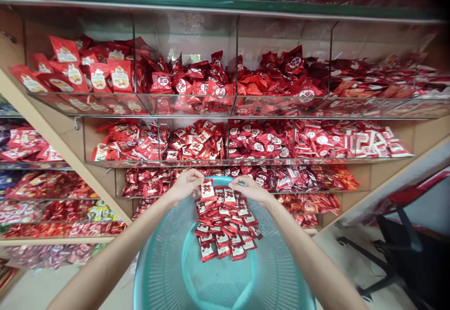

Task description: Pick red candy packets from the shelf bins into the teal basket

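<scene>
The left hand (186, 186), at 11 o'clock on the basket (165, 253), seems to pinch 1 packet (208, 190) by its left edge. The right hand (250, 188), at 1 o'clock, has bent fingers just beside the top of a second packet (230, 196); whether it grips, I cannot tell. The other packets (227, 230) overlap in loose rows from 12 o'clock down to the middle.

A light pinch at the crimped edge suits these best; squeezing the middle could crush what is inside. Keeping both wrists wide and the lower rows undisturbed should stop the heap slipping.

The basket's mesh floor shows bare toward 6 o'clock. Past 12 o'clock rise glass-fronted shelves (225, 4), divided into bins of mostly red bags (119, 75). A black chair (415, 253) stands at 4 o'clock, and pale floor (31, 284) shows at 8 o'clock.
</scene>
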Available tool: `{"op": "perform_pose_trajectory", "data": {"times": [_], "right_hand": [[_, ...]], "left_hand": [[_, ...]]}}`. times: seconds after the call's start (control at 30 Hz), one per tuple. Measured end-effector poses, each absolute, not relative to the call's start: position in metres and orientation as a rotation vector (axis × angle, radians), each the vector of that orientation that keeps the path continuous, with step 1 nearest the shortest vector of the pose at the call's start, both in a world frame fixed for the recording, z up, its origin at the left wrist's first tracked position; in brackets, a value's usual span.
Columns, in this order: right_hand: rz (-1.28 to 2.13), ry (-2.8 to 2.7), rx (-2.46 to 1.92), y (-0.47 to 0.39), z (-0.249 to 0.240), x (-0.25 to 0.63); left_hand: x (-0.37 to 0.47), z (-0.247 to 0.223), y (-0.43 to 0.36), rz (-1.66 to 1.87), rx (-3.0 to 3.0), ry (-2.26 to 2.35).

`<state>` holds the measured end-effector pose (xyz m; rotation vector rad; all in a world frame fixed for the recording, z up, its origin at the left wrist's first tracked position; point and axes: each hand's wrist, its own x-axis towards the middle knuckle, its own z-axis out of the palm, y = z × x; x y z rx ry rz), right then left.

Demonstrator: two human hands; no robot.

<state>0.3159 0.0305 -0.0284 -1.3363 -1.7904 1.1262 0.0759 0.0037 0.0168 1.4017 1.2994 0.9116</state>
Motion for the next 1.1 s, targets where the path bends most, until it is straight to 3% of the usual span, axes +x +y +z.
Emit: {"op": "perform_pose_trajectory", "data": {"times": [0.3,0.53,0.8,1.1], "right_hand": [[1.079,-1.802,-1.308,0.030,-0.025,0.317],[1.114,-1.793,-1.294,0.030,-0.027,0.321],[1.108,-1.807,-1.315,0.036,-0.034,0.318],[1.098,-1.808,-1.322,0.038,-0.037,0.315]], "left_hand": [[0.107,-0.020,0.030,0.863,1.707,1.375],[0.103,-0.007,0.007,0.828,2.382,1.516],[0.099,-0.016,-0.019,0.584,2.497,1.386],[0.092,-0.027,-0.017,0.588,2.505,1.346]]}}
